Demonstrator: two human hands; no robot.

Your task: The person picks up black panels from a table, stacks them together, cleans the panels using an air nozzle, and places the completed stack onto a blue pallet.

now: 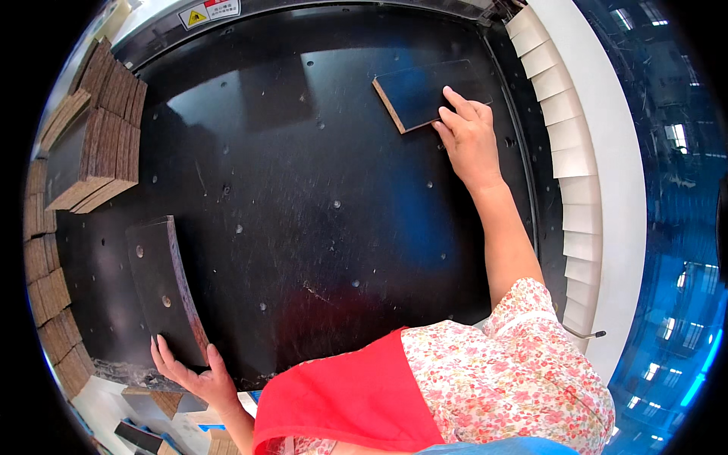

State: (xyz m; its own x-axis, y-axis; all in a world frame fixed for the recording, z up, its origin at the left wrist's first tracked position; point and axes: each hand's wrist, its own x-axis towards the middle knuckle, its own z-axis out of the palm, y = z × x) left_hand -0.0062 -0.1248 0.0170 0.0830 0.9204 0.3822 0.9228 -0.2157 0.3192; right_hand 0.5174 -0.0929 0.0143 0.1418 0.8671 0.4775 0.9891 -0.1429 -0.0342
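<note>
My left hand [199,379] grips the near end of a long dark board [158,265], its thumb at the brown right edge and its fingers on the black face. Two round holes show in that board. At the far right, my right hand [472,140] holds a smaller black board [415,95] with a light brown cut edge. Fingertips rest on its top face while the thumb is at the near edge. Both boards are over a black work table [303,189] dotted with small round holes.
Stacks of brown-edged boards [114,144] stand at the table's far left, and more piles [51,296] line the left side. A white pleated guard [572,152] runs along the right edge. A metal frame with a warning label [208,13] closes the far side.
</note>
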